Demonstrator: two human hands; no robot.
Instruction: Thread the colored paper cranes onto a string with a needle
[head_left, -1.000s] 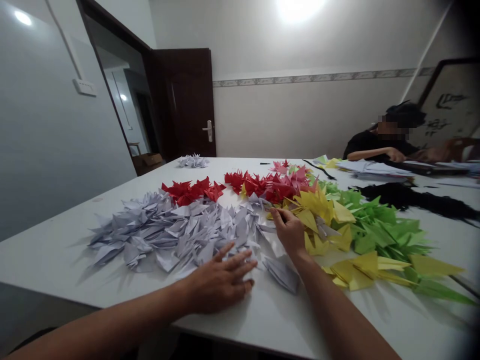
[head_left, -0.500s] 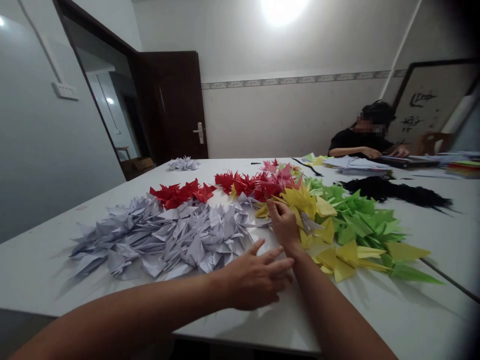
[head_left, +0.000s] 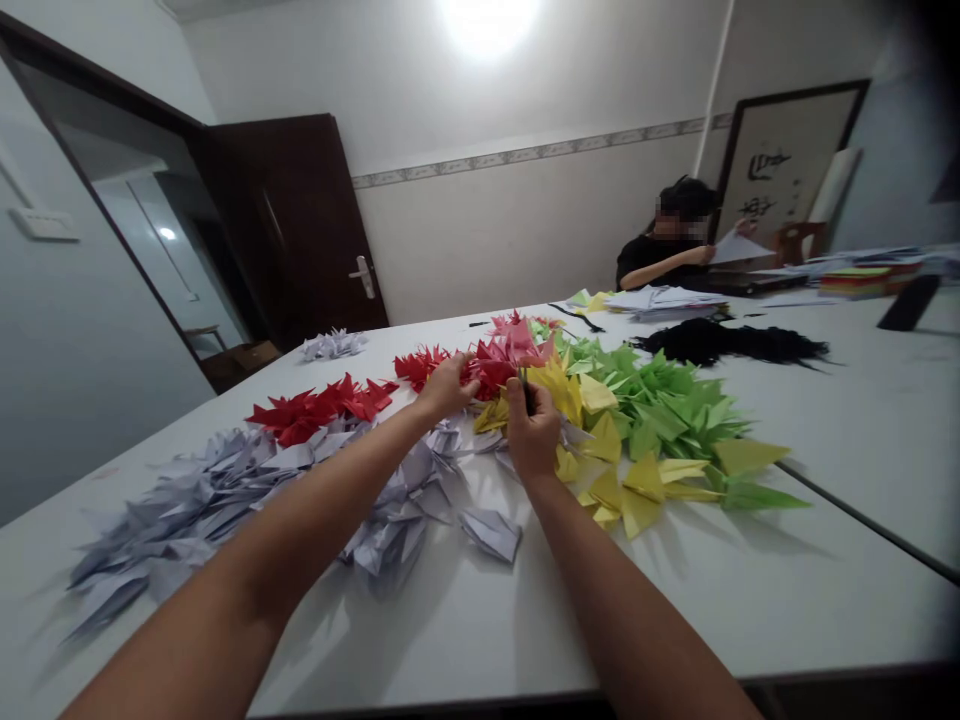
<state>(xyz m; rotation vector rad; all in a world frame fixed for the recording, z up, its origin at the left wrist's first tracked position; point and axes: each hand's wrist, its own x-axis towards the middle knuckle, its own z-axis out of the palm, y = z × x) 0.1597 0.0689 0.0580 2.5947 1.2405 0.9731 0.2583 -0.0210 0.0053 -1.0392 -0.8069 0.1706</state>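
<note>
Folded paper pieces with pointed tips lie in coloured heaps on the white table. My left hand (head_left: 448, 388) reaches over the white folded papers (head_left: 202, 490) to the red folded papers (head_left: 322, 407); its fingers are apart at the edge of the red heap, tips partly hidden. My right hand (head_left: 534, 430) is closed in a pinch, thumb against fingers, beside the yellow folded papers (head_left: 559, 385). What it pinches is too small to make out. Pink folded papers (head_left: 517, 343) lie just beyond both hands. One white folded paper (head_left: 491, 532) lies apart, left of my right forearm.
Green folded papers (head_left: 667, 400) spread to the right. Behind them lie a black stringy bundle (head_left: 727, 343) and a stack of white paper (head_left: 664, 300). Across the table a person (head_left: 667, 250) holds a white sheet (head_left: 739, 250). A small white heap (head_left: 334, 345) sits at the far left.
My left hand has moved forward and left, from beside my right wrist to the red heap. My right hand stays pinched near the yellow papers. The person opposite has lifted a white sheet. The view has tilted.
</note>
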